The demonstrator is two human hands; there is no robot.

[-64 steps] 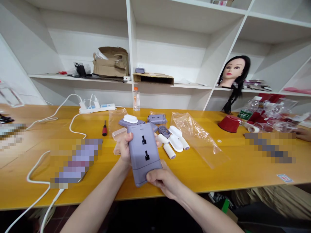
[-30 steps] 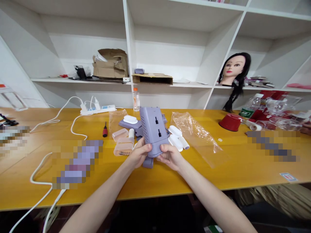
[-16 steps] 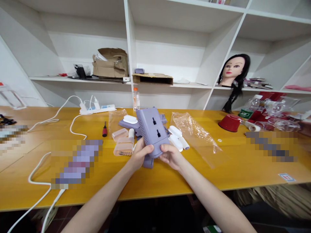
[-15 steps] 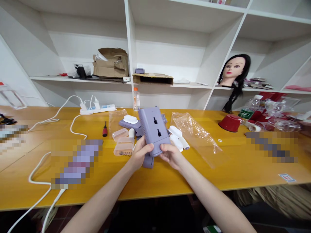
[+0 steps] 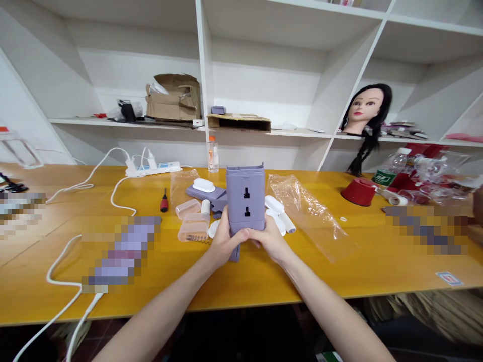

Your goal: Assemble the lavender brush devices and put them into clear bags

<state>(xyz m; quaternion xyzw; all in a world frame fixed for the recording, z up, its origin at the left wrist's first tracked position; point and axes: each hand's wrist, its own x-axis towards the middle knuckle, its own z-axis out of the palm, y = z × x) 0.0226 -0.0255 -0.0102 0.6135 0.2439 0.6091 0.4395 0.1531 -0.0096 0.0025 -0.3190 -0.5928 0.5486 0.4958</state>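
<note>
Going left to right along the yellow wooden bench [image 5: 113,306]: a red-handled screwdriver [image 5: 164,200] lying loose, then clear plastic cases [image 5: 192,229] with a coil spring [image 5: 196,240] by one. Mid-bench, over the front edge, the left hand [image 5: 226,241] is closed firmly around a lilac socket housing [image 5: 245,198], stood upright so its two slots face the wearer. The right hand [image 5: 269,240] grasps the lower end from the other side. Past them sit white roller parts [image 5: 279,217] and a crumpled clear plastic bag [image 5: 307,213].

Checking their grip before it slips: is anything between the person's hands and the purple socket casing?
Nothing visible stands in the way: the left hand and right hand both rest directly on the purple socket casing.
</note>
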